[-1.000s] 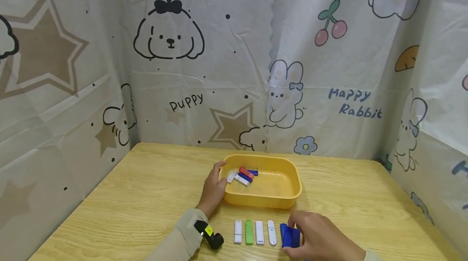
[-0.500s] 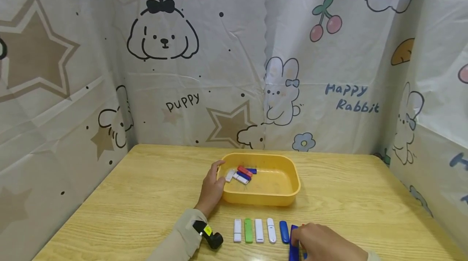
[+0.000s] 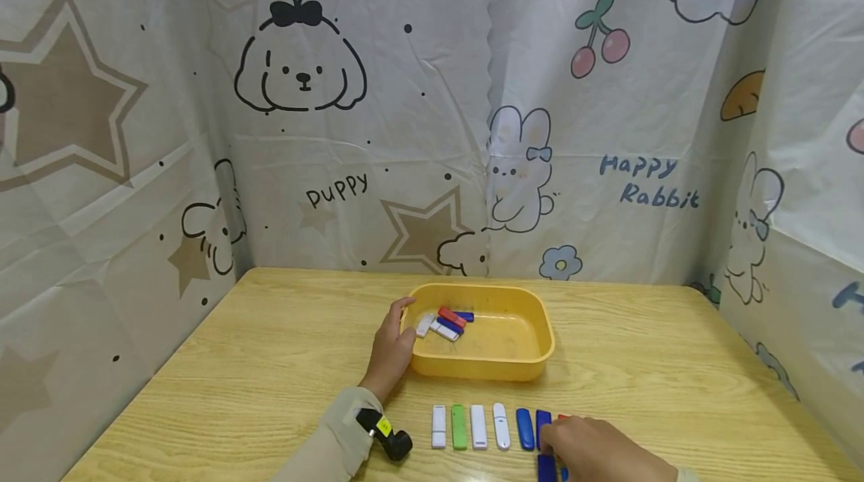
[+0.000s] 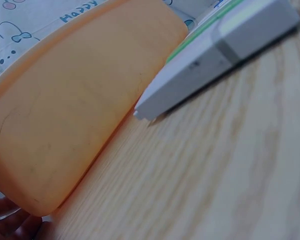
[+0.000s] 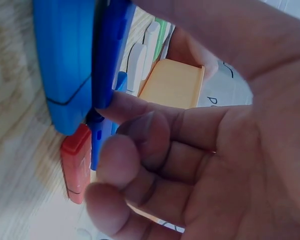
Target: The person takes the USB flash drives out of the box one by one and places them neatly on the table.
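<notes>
My left hand [image 3: 391, 351] grips the left rim of a yellow plastic bin [image 3: 489, 369]. Down at the table's front, my right hand [image 3: 601, 448] pinches a dark blue USB stick [image 5: 109, 55]; the right wrist view has its end against the index finger. Another dark blue USB stick [image 3: 543, 420] lies just beyond it, in line. To their left runs a row of USB sticks: white [image 3: 439, 426], green [image 3: 459, 426], white [image 3: 478, 426], rounded white [image 3: 501, 426] and blue [image 3: 525, 429]. A lighter blue stick [image 5: 62, 65] and a red one [image 5: 77, 165] are partly hidden by the hand in the head view.
Inside the bin, several USB sticks lie heaped at the left, among them a red one [image 3: 452, 316] and a white one [image 3: 425, 325]. A black camera [image 3: 394, 443] is strapped to the left wrist. Printed cloth [image 3: 405, 130] walls the wooden table [image 3: 270, 362].
The right hand has lowered a dark blue stick from over the row toward the front edge. Two dark blue sticks now show end to end. My left hand keeps its hold on the bin.
</notes>
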`<action>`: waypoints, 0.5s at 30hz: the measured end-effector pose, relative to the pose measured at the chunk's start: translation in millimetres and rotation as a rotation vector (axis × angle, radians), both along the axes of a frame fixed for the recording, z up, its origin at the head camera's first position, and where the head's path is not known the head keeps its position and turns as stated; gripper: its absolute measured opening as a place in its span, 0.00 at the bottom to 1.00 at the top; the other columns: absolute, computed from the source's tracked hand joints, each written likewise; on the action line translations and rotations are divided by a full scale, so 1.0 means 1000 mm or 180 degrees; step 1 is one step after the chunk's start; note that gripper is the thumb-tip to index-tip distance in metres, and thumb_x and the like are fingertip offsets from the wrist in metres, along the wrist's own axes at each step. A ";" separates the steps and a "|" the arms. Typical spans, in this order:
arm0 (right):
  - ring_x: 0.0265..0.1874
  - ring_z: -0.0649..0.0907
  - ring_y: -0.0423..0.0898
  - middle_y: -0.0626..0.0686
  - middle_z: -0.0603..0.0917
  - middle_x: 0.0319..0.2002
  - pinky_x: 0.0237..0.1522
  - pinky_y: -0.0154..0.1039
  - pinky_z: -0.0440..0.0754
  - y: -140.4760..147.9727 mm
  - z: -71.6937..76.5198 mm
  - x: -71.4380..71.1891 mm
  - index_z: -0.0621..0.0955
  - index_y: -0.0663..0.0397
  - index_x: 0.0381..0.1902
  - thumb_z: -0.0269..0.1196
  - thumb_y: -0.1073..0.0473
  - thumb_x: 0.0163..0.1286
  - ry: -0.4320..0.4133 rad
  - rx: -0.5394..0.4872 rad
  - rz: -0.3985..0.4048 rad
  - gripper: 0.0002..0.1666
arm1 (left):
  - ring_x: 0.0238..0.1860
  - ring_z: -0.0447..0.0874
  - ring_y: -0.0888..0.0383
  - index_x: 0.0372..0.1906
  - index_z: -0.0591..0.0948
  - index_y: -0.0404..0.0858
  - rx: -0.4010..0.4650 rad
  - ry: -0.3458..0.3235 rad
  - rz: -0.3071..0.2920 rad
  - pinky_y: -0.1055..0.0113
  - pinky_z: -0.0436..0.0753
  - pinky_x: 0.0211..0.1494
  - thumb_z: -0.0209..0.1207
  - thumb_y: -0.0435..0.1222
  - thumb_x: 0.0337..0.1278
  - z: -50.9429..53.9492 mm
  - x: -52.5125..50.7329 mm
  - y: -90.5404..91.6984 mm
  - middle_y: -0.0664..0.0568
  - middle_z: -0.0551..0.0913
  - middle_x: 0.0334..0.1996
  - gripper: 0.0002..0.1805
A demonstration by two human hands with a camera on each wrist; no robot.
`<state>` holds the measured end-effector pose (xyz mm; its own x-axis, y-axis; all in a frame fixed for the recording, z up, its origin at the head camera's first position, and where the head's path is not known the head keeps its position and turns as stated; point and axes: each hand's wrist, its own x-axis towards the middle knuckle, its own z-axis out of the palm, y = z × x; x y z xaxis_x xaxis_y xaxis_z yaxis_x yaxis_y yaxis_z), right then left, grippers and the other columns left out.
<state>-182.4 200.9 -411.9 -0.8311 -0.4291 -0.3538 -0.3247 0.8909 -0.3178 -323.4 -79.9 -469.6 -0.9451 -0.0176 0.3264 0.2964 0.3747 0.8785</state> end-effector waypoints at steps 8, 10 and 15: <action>0.22 0.75 0.39 0.41 0.78 0.24 0.30 0.37 0.79 -0.003 -0.002 0.001 0.82 0.43 0.35 0.73 0.35 0.46 -0.0042 0.0172 -0.0133 0.25 | 0.69 0.61 0.44 0.65 0.67 0.41 -0.0034 0.0042 -0.0017 0.44 0.62 0.68 0.45 0.27 0.55 0.002 0.001 0.001 0.43 0.66 0.68 0.28; 0.22 0.75 0.39 0.41 0.77 0.24 0.30 0.38 0.78 -0.004 -0.002 0.001 0.82 0.44 0.35 0.73 0.35 0.46 -0.0047 0.0195 -0.0148 0.26 | 0.69 0.61 0.44 0.65 0.67 0.41 -0.0031 0.0042 -0.0012 0.43 0.62 0.68 0.45 0.27 0.55 0.002 0.001 0.001 0.43 0.67 0.68 0.29; 0.22 0.75 0.40 0.42 0.77 0.24 0.31 0.38 0.79 -0.005 -0.003 0.001 0.81 0.43 0.35 0.73 0.34 0.46 -0.0055 0.0237 -0.0188 0.26 | 0.69 0.62 0.44 0.65 0.67 0.42 -0.0015 0.0028 -0.0004 0.43 0.63 0.67 0.46 0.28 0.55 0.001 0.002 0.000 0.43 0.66 0.68 0.29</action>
<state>-181.1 195.4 -414.8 -0.8477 -0.3514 -0.3973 -0.2659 0.9297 -0.2550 -321.9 -80.0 -468.6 -0.9422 -0.0149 0.3347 0.3045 0.3785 0.8741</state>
